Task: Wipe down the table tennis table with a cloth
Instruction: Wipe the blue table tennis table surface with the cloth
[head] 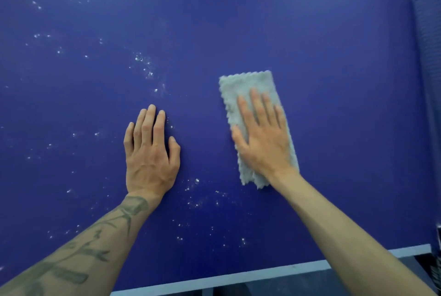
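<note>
While the right hand (262,138) lies palm down on the cloth (248,83), its fingers are straight and a little spread, pressing the fabric flat rather than curling round it. The cloth is pale grey, fluffy, folded into a long strip with wavy edges. It rests on the blue surface (310,21) right of the middle, its long side running away from the person and tilted slightly to the left. Its far end shows beyond the fingertips and its near end pokes out beside the wrist.

The left hand (150,152) is flat on the bare surface to the left of the cloth, apart from it, with the four fingers straight and close together and the thumb held out to the side. Dark tattoos (95,236) run along the left forearm.

White specks (143,64) are scattered over the left part of the surface, around the left hand and in the near stretch between the two forearms. A white line (238,276) borders the near edge. A darker ribbed strip (424,33) runs along the right side; what it is cannot be told.
</note>
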Demonstrator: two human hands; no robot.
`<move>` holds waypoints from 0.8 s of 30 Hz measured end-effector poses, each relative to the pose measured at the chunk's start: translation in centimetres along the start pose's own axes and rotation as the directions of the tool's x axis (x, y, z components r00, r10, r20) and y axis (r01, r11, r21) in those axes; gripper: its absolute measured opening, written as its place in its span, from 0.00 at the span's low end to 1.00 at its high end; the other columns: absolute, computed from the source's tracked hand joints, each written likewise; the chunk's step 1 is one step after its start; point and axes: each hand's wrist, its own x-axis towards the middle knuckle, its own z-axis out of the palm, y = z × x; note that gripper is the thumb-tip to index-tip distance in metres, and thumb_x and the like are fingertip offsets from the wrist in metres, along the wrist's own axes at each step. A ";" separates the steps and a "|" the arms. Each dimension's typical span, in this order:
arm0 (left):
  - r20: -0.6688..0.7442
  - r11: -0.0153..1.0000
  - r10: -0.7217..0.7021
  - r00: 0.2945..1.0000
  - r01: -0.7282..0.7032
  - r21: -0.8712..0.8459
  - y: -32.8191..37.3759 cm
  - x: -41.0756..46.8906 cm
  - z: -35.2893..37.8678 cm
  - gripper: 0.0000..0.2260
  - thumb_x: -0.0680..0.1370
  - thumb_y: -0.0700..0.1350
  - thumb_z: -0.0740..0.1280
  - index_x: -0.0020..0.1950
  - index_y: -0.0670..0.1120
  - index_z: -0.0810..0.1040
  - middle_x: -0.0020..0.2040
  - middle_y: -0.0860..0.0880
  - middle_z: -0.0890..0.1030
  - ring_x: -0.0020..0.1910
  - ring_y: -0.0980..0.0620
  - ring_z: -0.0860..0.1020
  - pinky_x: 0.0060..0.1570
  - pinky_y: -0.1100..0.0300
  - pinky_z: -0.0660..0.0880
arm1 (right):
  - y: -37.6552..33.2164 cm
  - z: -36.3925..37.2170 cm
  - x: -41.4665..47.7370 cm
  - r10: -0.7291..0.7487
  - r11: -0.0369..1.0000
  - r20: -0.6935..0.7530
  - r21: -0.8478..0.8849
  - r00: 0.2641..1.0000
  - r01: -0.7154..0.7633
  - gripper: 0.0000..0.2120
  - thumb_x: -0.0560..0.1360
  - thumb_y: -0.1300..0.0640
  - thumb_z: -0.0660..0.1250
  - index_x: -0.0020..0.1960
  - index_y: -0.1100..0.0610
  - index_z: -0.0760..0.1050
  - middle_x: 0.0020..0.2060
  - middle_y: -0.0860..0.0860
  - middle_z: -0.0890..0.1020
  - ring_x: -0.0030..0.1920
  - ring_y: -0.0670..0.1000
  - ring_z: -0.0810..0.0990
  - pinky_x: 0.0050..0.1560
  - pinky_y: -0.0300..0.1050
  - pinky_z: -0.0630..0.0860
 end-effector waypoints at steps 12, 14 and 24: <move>-0.010 1.000 -0.003 1.000 0.003 -0.019 0.0 0.0 0.0 0.25 0.85 0.47 0.57 0.81 0.41 0.65 0.83 0.43 0.63 0.83 0.43 0.60 0.83 0.44 0.52 | -5.0 1.3 -3.2 -0.163 0.982 -0.051 0.090 0.985 0.167 0.32 0.85 0.41 0.56 0.86 0.48 0.56 0.86 0.52 0.54 0.86 0.54 0.50 0.84 0.60 0.53; -0.004 1.000 -0.002 1.000 0.002 -0.020 0.0 -0.1 0.0 0.25 0.85 0.47 0.57 0.81 0.41 0.65 0.83 0.43 0.63 0.83 0.43 0.59 0.83 0.44 0.52 | -2.3 0.8 -3.0 -0.051 0.997 -0.029 0.052 0.998 0.053 0.33 0.85 0.40 0.55 0.87 0.48 0.54 0.86 0.51 0.53 0.86 0.54 0.49 0.84 0.59 0.51; -0.012 1.000 0.004 1.000 -0.005 -0.028 0.1 -0.2 -0.2 0.24 0.85 0.46 0.57 0.81 0.41 0.65 0.83 0.43 0.63 0.83 0.43 0.60 0.83 0.45 0.52 | -7.5 1.4 -2.0 0.030 0.997 -0.049 0.069 0.998 -0.027 0.32 0.86 0.40 0.50 0.87 0.49 0.51 0.87 0.53 0.51 0.86 0.56 0.48 0.84 0.60 0.48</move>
